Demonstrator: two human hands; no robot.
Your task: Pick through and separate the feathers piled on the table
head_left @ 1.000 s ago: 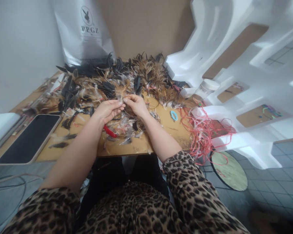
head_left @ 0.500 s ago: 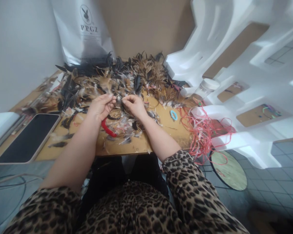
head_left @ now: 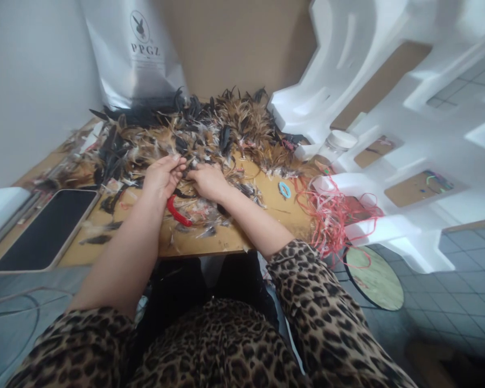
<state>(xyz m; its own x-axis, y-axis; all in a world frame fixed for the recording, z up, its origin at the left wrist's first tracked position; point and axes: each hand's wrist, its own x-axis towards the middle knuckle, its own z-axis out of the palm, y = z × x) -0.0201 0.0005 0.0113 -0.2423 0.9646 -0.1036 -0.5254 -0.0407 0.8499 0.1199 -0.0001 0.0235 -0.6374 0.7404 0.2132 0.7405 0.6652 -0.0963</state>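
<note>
My left hand (head_left: 164,175) is closed in a pinch over the middle of the table. What lies between its fingertips is too small to make out, with brown and dark feathers (head_left: 157,134) just behind it. Close to its right, my right hand (head_left: 208,180) has its back turned up and its fingers bent together toward the left fingertips. Those right fingertips are partly hidden, so what they hold cannot be made out. Below my left hand a red curved piece (head_left: 179,212) lies among loose feather scraps (head_left: 208,207).
A phone (head_left: 46,229) lies at the left. On the right are a turquoise ring (head_left: 284,189), tangled pink strings (head_left: 333,215) and a clear jar with a white lid (head_left: 341,140). White moulded plastic (head_left: 372,81) stands beside the table. Behind the feathers leans a silver bag (head_left: 133,70).
My right hand has moved a little left and turned so its back faces up, close to the left fingertips. My left hand stays pinched in nearly the same place.
</note>
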